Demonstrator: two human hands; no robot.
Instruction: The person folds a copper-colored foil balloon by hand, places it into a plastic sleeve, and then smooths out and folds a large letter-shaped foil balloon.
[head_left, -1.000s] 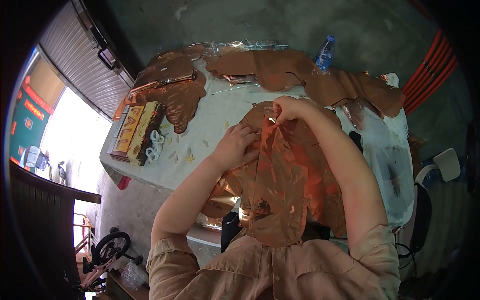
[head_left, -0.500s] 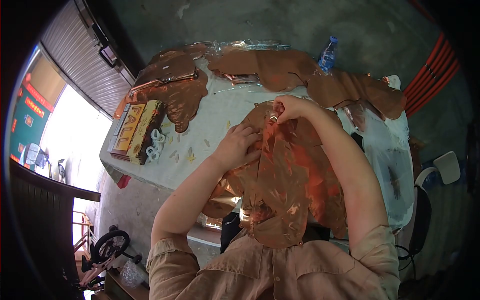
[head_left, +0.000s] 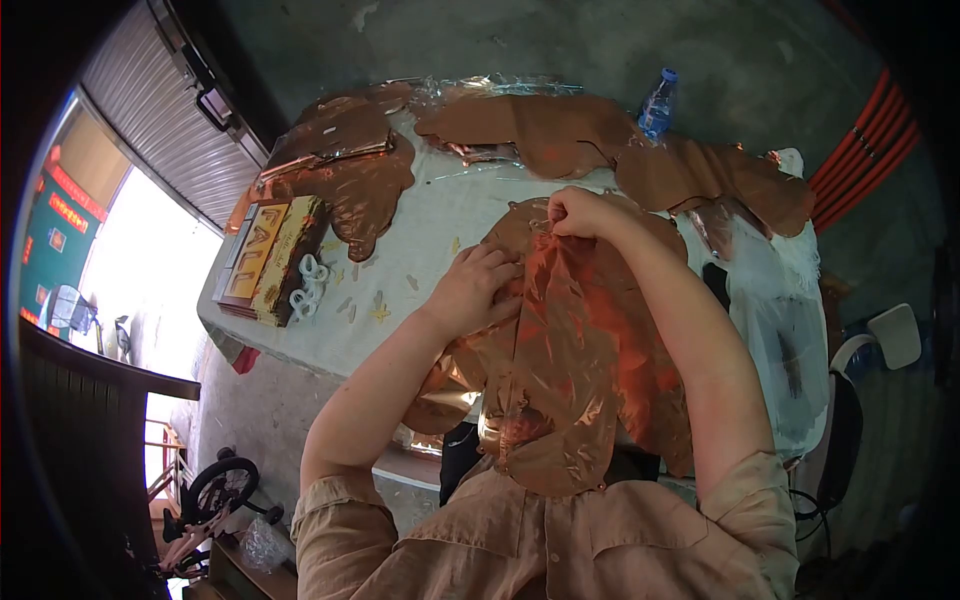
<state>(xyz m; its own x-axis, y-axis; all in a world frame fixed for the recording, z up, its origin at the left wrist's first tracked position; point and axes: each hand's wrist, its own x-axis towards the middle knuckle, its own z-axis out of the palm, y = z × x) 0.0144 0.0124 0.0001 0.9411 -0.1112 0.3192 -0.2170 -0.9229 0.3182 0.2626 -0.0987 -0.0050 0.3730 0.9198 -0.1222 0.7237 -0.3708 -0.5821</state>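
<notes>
A flat, uninflated copper-coloured foil balloon (head_left: 560,350) lies in front of me, its lower end hanging against my shirt. My right hand (head_left: 582,212) is closed in a pinch at the balloon's top end, where the foil gathers into creases; a small clear strip shows by the fingertips. My left hand (head_left: 478,290) is lower on the left, its fingers curled and closed on the foil's left edge. More copper foil lies under and beside the held piece, with a shiny fold below my left forearm.
Flat foil balloons (head_left: 530,130) line the table's far edge beside a water bottle (head_left: 657,105). At left lie a stack of boxes (head_left: 270,260), white ribbon rolls (head_left: 310,285) and small scattered pieces (head_left: 380,307). Clear plastic bags (head_left: 780,350) cover the right side. A bicycle (head_left: 215,495) stands lower left.
My right hand has shifted slightly upward and turned at the balloon's top, and the foil below it has bunched into more creases. The left hand stays in nearly the same place.
</notes>
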